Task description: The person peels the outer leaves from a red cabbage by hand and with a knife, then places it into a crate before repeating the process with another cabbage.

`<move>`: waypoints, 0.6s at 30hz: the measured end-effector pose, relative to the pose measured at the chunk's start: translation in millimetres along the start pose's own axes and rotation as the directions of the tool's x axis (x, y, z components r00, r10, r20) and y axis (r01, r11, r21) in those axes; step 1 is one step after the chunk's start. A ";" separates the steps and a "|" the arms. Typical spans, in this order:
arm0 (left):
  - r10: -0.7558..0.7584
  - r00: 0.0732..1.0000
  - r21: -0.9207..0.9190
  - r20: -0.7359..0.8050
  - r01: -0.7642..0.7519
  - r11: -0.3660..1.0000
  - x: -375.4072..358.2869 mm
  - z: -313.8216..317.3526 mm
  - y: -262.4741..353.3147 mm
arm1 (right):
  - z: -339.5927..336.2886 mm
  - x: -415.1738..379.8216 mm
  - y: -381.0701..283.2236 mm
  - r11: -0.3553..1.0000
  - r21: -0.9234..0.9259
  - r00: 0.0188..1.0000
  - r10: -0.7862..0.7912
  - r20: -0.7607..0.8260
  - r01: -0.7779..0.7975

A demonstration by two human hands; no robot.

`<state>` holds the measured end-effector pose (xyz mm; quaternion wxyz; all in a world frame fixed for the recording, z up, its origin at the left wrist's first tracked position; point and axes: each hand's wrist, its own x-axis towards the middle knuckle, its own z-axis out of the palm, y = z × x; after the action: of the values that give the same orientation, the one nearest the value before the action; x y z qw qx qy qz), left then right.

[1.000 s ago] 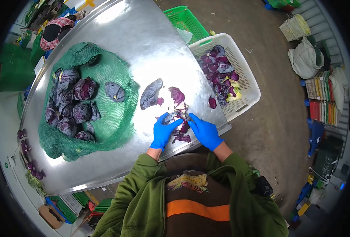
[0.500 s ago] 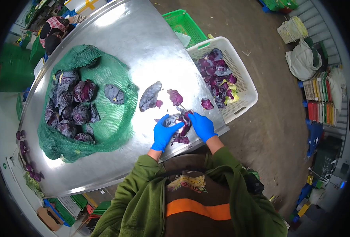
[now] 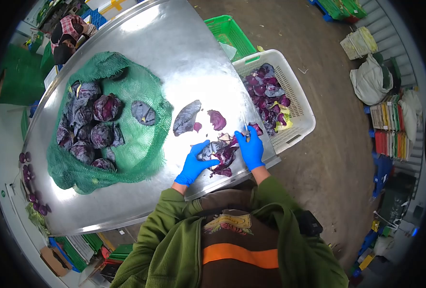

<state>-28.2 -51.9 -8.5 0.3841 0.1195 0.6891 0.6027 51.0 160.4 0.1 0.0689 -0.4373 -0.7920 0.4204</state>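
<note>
In a blue glove, my left hand (image 3: 195, 163) is closed around the left side of a red cabbage (image 3: 225, 156) at the table's near edge. My right hand (image 3: 250, 148), also gloved in blue, grips a small knife (image 3: 246, 128) just right of the cabbage, its blade pointing away from me. Torn leaf bits lie around the cabbage. Beyond it are a purple leaf (image 3: 217, 120) and a larger dark outer leaf (image 3: 187, 118). Another leaf piece (image 3: 256, 128) lies beside my right fingers.
A green mesh bag (image 3: 146, 158) holding several red cabbages (image 3: 107, 107) spreads over the metal table (image 3: 141, 38). Right of the table stands a white crate (image 3: 303, 108) with purple leaves, behind it a green crate (image 3: 242, 38). Another person (image 3: 69, 33) is at the far left.
My right hand has moved right with the knife, away from the cabbage. My left hand still holds the cabbage, which shows a pale cut base on its far side.
</note>
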 end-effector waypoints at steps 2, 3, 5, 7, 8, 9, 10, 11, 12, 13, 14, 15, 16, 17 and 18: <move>0.001 1.000 0.038 0.031 -0.003 0.999 2.0 3.0 8.4 | -7.2 -9.9 -7.7 0.967 -0.006 0.957 -0.251 0.148 0.255; 0.035 0.999 0.006 -0.037 -0.035 0.999 2.5 8.7 12.9 | -8.5 -15.5 -8.2 0.873 0.032 0.832 -0.475 0.286 0.487; 0.078 0.992 -0.024 -0.101 -0.081 0.996 3.3 21.7 8.1 | -1.7 -18.7 -0.5 0.898 0.019 0.865 -0.428 0.261 0.439; 0.191 0.954 0.231 -0.233 -0.137 0.963 -9.0 38.1 -0.8 | 4.0 -22.5 3.0 0.951 0.012 0.934 -0.305 0.185 0.308; 0.170 0.952 0.184 -0.253 -0.125 0.975 -13.4 47.5 0.2 | 3.1 -25.3 2.4 0.968 -0.051 0.948 -0.227 0.225 0.244; 0.159 0.954 0.185 -0.254 -0.114 0.976 -12.7 45.4 1.0 | 1.8 -25.1 2.0 0.971 -0.049 0.948 -0.219 0.232 0.236; 0.151 0.957 0.244 -0.246 -0.089 0.966 -9.5 42.2 1.1 | -0.5 -23.7 1.8 0.976 -0.058 0.943 -0.188 0.274 0.211; 0.150 0.959 0.300 -0.239 -0.074 0.951 -6.3 40.7 2.6 | -2.8 -20.0 1.2 0.979 -0.069 0.936 -0.163 0.311 0.193; 0.126 0.965 0.204 -0.229 -0.079 0.976 -3.2 37.8 -2.6 | -0.1 -16.0 5.1 0.962 -0.081 0.935 -0.231 0.270 0.261; 0.131 0.965 0.206 -0.227 -0.084 0.975 -2.8 34.3 -2.5 | 3.2 -11.3 9.9 0.962 -0.079 0.935 -0.233 0.266 0.262; 0.130 0.975 0.200 -0.182 -0.093 0.975 -0.7 30.5 -0.5 | 6.5 -4.6 16.3 0.957 -0.155 0.944 -0.197 0.265 0.244; 0.135 0.981 0.194 -0.137 -0.107 0.975 4.4 27.3 2.4 | 8.8 4.8 21.8 0.946 -0.231 0.952 -0.165 0.259 0.226; 0.145 0.982 0.216 -0.120 -0.116 0.969 3.5 25.2 7.8 | 7.9 10.9 24.2 0.932 -0.291 0.956 -0.142 0.257 0.216; 0.150 0.982 0.223 -0.118 -0.121 0.967 4.5 22.7 12.4 | 8.9 14.9 27.0 0.934 -0.285 0.957 -0.145 0.253 0.217; 0.144 0.984 0.248 -0.106 -0.114 0.962 1.5 21.7 14.7 | 10.5 17.0 31.5 0.992 -0.062 0.964 -0.087 0.252 0.106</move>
<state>-19.1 -31.3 4.9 0.2833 0.1726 0.7704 0.5445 55.7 175.1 -33.9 -0.0271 -0.3441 -0.8299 0.4383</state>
